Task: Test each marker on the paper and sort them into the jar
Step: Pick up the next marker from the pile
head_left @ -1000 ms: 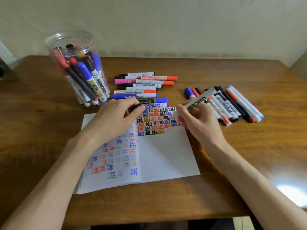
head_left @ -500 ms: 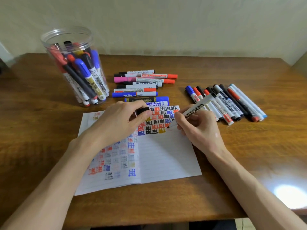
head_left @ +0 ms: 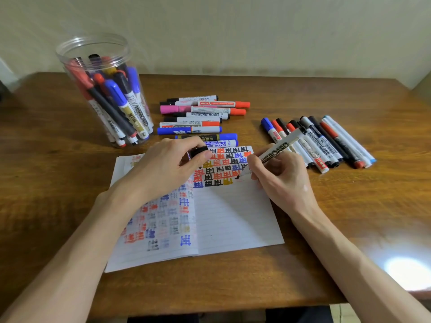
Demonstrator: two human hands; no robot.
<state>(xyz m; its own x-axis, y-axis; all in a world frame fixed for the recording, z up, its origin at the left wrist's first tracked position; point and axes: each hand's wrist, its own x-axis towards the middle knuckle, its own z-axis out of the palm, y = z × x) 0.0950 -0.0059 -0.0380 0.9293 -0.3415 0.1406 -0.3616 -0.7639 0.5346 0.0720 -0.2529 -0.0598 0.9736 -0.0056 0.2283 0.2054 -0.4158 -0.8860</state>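
Lower on the paper now, my right grip pinches the white whiteboard marker, its tip at the bottom row of marks near frame centre. My left grip curls round a black cap. The jar stands upper left on the surface.

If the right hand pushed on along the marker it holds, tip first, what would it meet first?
Likely the paper, just right of the gold mark; the marker tip may be touching it.
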